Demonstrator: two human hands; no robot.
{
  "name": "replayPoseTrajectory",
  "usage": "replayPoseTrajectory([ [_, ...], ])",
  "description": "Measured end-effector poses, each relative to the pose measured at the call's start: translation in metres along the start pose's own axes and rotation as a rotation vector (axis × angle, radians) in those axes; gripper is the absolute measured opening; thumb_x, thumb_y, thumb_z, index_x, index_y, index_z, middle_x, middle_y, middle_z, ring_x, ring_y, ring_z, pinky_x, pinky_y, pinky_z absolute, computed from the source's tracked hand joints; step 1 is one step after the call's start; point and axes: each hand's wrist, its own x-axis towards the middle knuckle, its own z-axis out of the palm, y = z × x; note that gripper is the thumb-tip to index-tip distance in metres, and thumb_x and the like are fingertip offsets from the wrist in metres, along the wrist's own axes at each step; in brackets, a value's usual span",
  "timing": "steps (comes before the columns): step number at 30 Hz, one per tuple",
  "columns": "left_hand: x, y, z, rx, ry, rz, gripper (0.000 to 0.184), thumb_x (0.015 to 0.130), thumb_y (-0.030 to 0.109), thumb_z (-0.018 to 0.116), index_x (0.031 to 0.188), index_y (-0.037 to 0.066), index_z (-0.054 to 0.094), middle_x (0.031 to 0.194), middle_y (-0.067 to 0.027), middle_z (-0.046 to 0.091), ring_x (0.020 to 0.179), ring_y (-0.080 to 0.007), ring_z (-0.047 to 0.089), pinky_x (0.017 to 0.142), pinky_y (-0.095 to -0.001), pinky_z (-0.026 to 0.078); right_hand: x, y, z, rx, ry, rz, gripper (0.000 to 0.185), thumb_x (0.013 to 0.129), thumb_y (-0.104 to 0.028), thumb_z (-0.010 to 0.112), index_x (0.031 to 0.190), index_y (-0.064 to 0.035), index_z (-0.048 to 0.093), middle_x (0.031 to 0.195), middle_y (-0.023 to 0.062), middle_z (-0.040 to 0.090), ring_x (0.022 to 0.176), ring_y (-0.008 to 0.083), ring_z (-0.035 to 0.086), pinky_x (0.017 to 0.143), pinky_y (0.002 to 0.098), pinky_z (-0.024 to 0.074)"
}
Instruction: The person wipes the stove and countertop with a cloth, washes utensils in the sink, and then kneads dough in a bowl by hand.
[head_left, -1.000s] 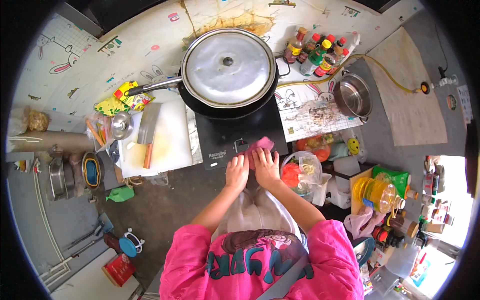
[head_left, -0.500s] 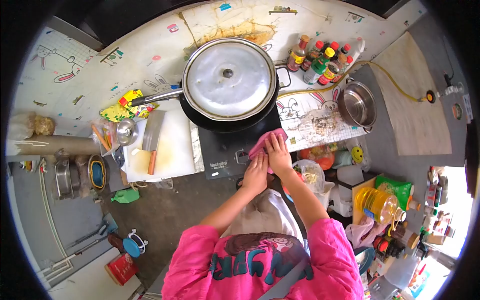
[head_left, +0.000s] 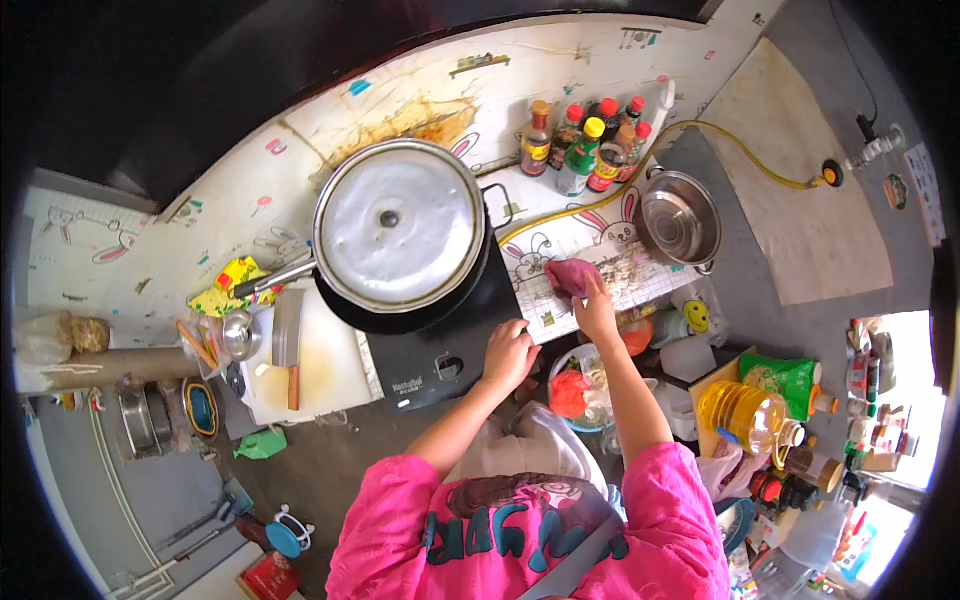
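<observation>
My right hand (head_left: 597,312) is closed on a bunched pink cloth (head_left: 570,277), which lies against the dirty white countertop (head_left: 545,312) right of the cooktop. At the front right corner of the black induction cooktop (head_left: 440,362) rests my left hand (head_left: 510,357). Its fingers are loosely bent and slightly apart, with nothing visible in them. A large wok (head_left: 405,318) sits on the cooktop under a domed metal lid (head_left: 395,255); its handle points left. Further right on the counter stands a steel pot (head_left: 678,220) without a lid.
Several sauce bottles (head_left: 580,160) stand along the wall. A yellow hose (head_left: 690,125) crosses behind the pot. To the left, a cleaver (head_left: 287,335) lies on a white cutting board (head_left: 335,370). Below the counter are bags and an oil jug (head_left: 740,410).
My right hand has moved the pink cloth from the cooktop's edge onto the counter at its right. My left hand has come off the cloth. The view has shifted right.
</observation>
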Motion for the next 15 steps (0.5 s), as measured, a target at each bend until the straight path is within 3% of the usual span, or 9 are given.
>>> replayPoseTrajectory([
  [4,0.022,-0.010,0.018,-0.188,0.014,-0.126,0.017,0.082,0.015,0.060,0.080,-0.001,0.064,0.117,-0.0161,0.057,0.111,-0.0344,0.050,0.096,-0.0444,0.039,0.011,-0.005,-0.024,1.146,-0.301,0.479,0.056,0.094,-0.035,0.043,0.137,0.0003,0.036,0.144,0.0179,0.035,0.132,0.0305,0.034,0.106,0.0437,0.0285],
  [5,0.026,-0.002,0.013,-0.167,0.049,-0.078,0.029,0.087,0.016,0.056,0.108,-0.005,0.058,0.126,-0.0209,0.050,0.119,-0.0384,0.045,0.100,-0.0423,0.036,0.005,-0.013,-0.033,1.533,-0.349,0.611,0.059,0.096,-0.041,0.037,0.139,-0.0014,0.033,0.145,0.0164,0.032,0.134,0.0292,0.031,0.107,0.0445,0.0263],
  [6,0.029,0.006,0.011,-0.173,0.099,-0.050,0.035,0.087,0.016,0.054,0.116,-0.004,0.051,0.129,-0.0219,0.047,0.121,-0.0390,0.042,0.102,-0.0423,0.035,-0.001,-0.020,-0.040,1.924,-0.390,0.736,0.062,0.097,-0.048,0.032,0.141,-0.0030,0.031,0.147,0.0148,0.030,0.136,0.0279,0.028,0.108,0.0453,0.0241],
  [7,0.031,0.015,0.011,-0.181,0.149,-0.020,0.043,0.088,0.017,0.053,0.124,-0.004,0.045,0.133,-0.0228,0.043,0.124,-0.0397,0.039,0.103,-0.0422,0.034,-0.006,-0.025,-0.042,1.989,-0.425,0.732,0.069,0.095,-0.055,0.025,0.141,-0.0039,0.030,0.148,0.0122,0.030,0.136,0.0265,0.027,0.110,0.0459,0.0200],
  [9,0.034,0.029,0.010,-0.194,0.141,0.081,0.061,0.091,0.023,0.049,0.142,-0.001,0.023,0.144,-0.0240,0.029,0.133,-0.0404,0.028,0.109,-0.0442,0.026,-0.019,-0.035,-0.043,2.137,-0.412,0.764,0.069,0.094,-0.056,0.028,0.143,-0.0071,0.028,0.147,0.0121,0.031,0.135,0.0269,0.029,0.109,0.0457,0.0229],
  [12,0.030,0.057,-0.003,-0.089,-0.081,0.334,0.064,0.095,0.039,0.036,0.144,0.001,0.021,0.148,-0.0204,0.024,0.136,-0.0393,0.023,0.110,-0.0484,0.018,-0.048,-0.065,-0.026,2.039,-0.349,0.735,0.074,0.091,-0.063,0.030,0.141,-0.0099,0.032,0.143,0.0107,0.037,0.130,0.0266,0.036,0.109,0.0435,0.0255],
  [13,0.023,0.053,0.007,-0.145,-0.128,0.230,0.065,0.096,0.045,0.023,0.146,0.004,0.016,0.152,-0.0148,0.016,0.141,-0.0326,0.012,0.111,-0.0484,0.011,-0.054,-0.071,-0.028,2.057,-0.360,0.729,0.074,0.090,-0.064,0.030,0.141,-0.0094,0.030,0.143,0.0102,0.037,0.132,0.0259,0.034,0.109,0.0426,0.0253],
  [14,0.027,0.042,0.008,-0.126,-0.121,0.251,0.062,0.097,0.043,0.021,0.146,0.005,0.017,0.152,-0.0164,0.016,0.141,-0.0334,0.012,0.111,-0.0506,0.010,-0.060,-0.079,-0.037,2.074,-0.369,0.721,0.075,0.090,-0.064,0.030,0.142,-0.0089,0.029,0.143,0.0096,0.037,0.133,0.0251,0.032,0.110,0.0417,0.0252],
  [15,0.031,0.033,0.010,-0.067,-0.116,0.109,0.060,0.097,0.041,0.026,0.144,0.004,0.022,0.150,-0.0179,0.019,0.140,-0.0360,0.014,0.110,-0.0531,0.013,-0.066,-0.086,-0.049,2.083,-0.427,0.612,0.076,0.091,-0.063,0.030,0.142,-0.0073,0.028,0.145,0.0088,0.034,0.135,0.0242,0.029,0.110,0.0412,0.0242],
])
